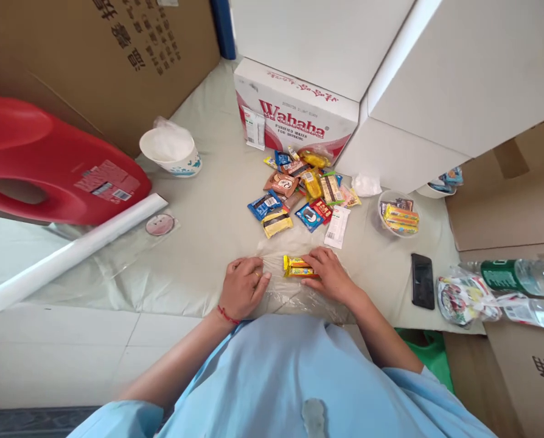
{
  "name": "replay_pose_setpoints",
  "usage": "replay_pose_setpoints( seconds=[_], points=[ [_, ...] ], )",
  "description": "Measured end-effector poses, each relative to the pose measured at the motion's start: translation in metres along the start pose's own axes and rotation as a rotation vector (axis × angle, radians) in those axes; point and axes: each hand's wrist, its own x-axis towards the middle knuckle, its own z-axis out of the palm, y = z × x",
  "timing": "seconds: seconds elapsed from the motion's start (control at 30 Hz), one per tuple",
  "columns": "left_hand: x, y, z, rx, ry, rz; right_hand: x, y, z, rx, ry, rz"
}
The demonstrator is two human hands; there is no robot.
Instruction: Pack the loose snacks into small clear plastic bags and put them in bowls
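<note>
Two yellow-wrapped snack bars (294, 266) lie side by side on a sheet of clear plastic film (283, 298). My right hand (330, 275) is closed around their right end, thumb on the near side and fingers on the far side. At the film's left edge rests my left hand (245, 285), its fingers curled in and its thumb pointing right; the fingertips are partly hidden. Just beyond the film is a pile of wrapped snacks (302, 182) in several colours. A white packet (337, 227) lies at the pile's near right side.
A Wahaha carton (294, 115) stands behind the pile. On the right are a clear bowl (397, 228) with yellow bars, a phone (422, 281) and plastic bottles (523, 277). To the left are a paper cup (174, 161), a white roll (75, 252) and a red jug (62, 164).
</note>
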Motion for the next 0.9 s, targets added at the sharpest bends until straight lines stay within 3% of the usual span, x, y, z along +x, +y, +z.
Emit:
replay_pose_setpoints(
  seconds=[0.13,0.27,0.43,0.53,0.63,0.73,0.8,0.9],
  points=[
    [-0.006,0.003,0.006,0.003,-0.013,-0.008,0.039,-0.004,-0.051,-0.013,0.065,-0.051],
    [-0.014,0.000,0.008,-0.013,0.020,-0.002,0.142,-0.014,-0.090,-0.210,0.117,-0.046],
    [-0.025,-0.003,0.004,0.003,-0.022,0.003,0.291,-0.004,-0.079,-0.428,0.139,0.038],
    [-0.025,-0.004,0.001,-0.029,-0.063,0.000,0.343,0.008,-0.061,-0.421,0.118,0.178],
    [-0.023,-0.006,-0.001,-0.045,-0.091,0.010,0.363,0.015,-0.054,-0.344,0.143,0.226],
    [-0.022,-0.007,-0.001,-0.038,-0.097,0.029,0.356,0.019,-0.065,-0.164,0.254,0.165],
    [-0.022,-0.007,-0.001,-0.035,-0.100,0.033,0.334,0.020,-0.083,0.031,0.372,0.087],
    [-0.022,-0.006,-0.001,-0.030,-0.104,0.025,0.272,0.020,-0.114,0.252,0.495,-0.065]
  ],
)
